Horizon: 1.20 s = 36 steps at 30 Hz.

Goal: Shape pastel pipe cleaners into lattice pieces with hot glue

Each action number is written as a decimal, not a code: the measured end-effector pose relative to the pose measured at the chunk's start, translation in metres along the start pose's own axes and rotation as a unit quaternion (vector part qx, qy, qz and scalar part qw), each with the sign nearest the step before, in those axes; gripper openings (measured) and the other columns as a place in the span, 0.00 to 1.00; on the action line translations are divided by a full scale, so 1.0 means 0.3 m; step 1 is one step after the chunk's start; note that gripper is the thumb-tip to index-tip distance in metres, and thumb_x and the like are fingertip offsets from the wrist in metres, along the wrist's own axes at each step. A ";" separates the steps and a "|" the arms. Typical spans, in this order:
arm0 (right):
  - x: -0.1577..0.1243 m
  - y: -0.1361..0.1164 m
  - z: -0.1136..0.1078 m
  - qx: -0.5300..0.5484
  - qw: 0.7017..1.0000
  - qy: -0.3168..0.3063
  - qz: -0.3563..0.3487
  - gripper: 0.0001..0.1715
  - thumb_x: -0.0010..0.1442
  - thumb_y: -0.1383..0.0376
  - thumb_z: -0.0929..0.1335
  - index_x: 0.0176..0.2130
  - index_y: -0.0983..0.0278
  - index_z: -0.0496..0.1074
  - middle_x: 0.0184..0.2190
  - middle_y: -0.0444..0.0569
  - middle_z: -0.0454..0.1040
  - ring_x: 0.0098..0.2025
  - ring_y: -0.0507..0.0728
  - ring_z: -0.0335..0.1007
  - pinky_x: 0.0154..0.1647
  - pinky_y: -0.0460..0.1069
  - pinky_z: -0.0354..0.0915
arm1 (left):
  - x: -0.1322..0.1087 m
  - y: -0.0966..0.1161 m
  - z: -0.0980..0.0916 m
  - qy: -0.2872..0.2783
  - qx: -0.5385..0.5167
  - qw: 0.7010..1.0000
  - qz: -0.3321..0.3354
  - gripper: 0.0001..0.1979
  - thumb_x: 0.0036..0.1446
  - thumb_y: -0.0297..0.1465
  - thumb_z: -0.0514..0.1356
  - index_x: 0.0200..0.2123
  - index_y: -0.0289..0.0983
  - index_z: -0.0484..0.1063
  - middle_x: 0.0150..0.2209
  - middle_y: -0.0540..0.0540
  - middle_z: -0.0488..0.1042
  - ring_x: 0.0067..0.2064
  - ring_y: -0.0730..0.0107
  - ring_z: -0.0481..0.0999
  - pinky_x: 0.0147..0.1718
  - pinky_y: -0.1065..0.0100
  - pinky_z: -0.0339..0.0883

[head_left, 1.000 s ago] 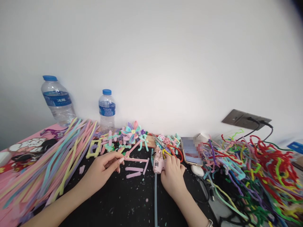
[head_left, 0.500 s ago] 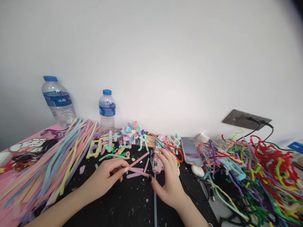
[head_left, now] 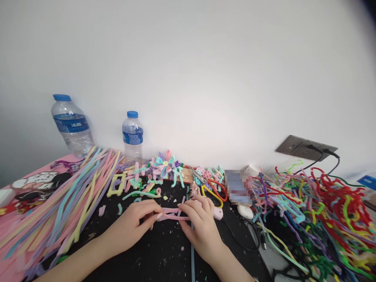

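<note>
My left hand (head_left: 138, 221) and my right hand (head_left: 198, 223) meet over the black mat (head_left: 147, 254), both pinching short pink pipe-cleaner pieces (head_left: 172, 213) that lie flat between them. The left fingertips hold the left end, the right fingertips press the right end. A pink glue gun (head_left: 217, 212) lies just behind my right hand, mostly hidden by it, and its pale glue stick (head_left: 193, 258) runs towards me.
A fan of long pastel pipe cleaners (head_left: 67, 196) covers the left. Two water bottles (head_left: 132, 135) stand at the wall. Small pipe-cleaner shapes and a flower (head_left: 163, 162) line the back. A phone (head_left: 237, 188), scissors (head_left: 198, 175) and a tangled bright pile (head_left: 317, 211) fill the right.
My right hand has left the glue gun and come left onto the pink pieces. My left hand has brought the pink pieces down flat and nearer to me.
</note>
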State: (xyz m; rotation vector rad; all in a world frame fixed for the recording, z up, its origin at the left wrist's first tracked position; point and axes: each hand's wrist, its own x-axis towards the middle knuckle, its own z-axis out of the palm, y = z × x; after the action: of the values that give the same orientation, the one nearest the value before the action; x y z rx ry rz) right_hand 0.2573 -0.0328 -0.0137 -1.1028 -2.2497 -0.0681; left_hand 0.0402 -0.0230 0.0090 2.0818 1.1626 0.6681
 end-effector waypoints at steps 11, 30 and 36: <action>-0.003 0.011 0.015 0.023 0.999 0.008 0.049 0.06 0.58 0.66 0.66 0.38 0.60 0.71 0.35 0.45 0.74 0.44 0.58 0.64 0.48 0.56 0.55 | -0.006 -0.001 0.000 -0.025 0.000 1.000 -0.010 0.14 0.61 0.31 0.47 0.29 0.38 0.70 0.27 0.50 0.68 0.28 0.69 0.69 0.30 0.71 0.61; 0.001 0.014 0.017 0.067 0.995 0.027 0.061 0.05 0.59 0.64 0.66 0.35 0.59 0.72 0.30 0.44 0.75 0.39 0.58 0.68 0.43 0.55 0.59 | -0.007 0.005 -0.001 -0.034 -0.028 0.999 -0.023 0.12 0.60 0.32 0.49 0.29 0.38 0.70 0.27 0.49 0.70 0.27 0.69 0.69 0.26 0.72 0.61; 0.001 0.016 0.018 0.061 0.996 0.023 0.061 0.05 0.60 0.64 0.66 0.34 0.59 0.72 0.30 0.44 0.75 0.39 0.57 0.68 0.43 0.54 0.59 | -0.008 0.007 -0.003 -0.029 -0.028 0.999 -0.010 0.12 0.59 0.32 0.49 0.27 0.38 0.69 0.26 0.49 0.68 0.27 0.69 0.68 0.25 0.72 0.60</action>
State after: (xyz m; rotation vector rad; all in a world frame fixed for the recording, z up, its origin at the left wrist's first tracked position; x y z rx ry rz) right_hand 0.2580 -0.0279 -0.0189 -1.1574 -2.1124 0.0919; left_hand 0.0396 -0.0255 0.0107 2.0269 1.1190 0.6193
